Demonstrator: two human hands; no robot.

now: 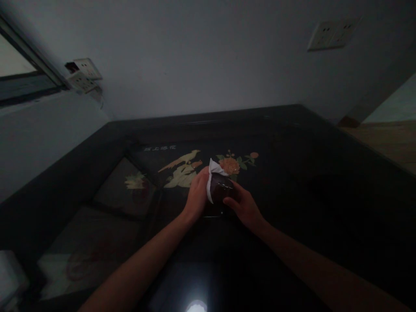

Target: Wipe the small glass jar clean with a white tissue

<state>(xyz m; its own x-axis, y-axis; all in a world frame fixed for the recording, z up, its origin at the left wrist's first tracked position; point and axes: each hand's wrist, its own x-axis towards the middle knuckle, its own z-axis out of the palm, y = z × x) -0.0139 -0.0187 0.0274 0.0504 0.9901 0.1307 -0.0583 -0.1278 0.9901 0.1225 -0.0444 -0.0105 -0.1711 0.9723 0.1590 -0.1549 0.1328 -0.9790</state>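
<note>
A small, dark, glossy object (221, 187) is between my hands over the middle of the table; dim light hides its kind. White cloth or tissue (215, 168) wraps its left side, one corner sticking up. My left hand (196, 193) is closed around the cloth and presses it to the object's left side, its fingertips mostly hidden behind. From the right, my right hand (244, 204) grips the dark object, thumb in front and the other fingers partly hidden behind it.
The glossy black table (286, 225) carries a bird picture (182, 167) and an orange flower picture (230, 165). A white object (11, 275) is at the lower left. Behind stands a wall with a socket plate (333, 34) at right and sockets (85, 76) at left.
</note>
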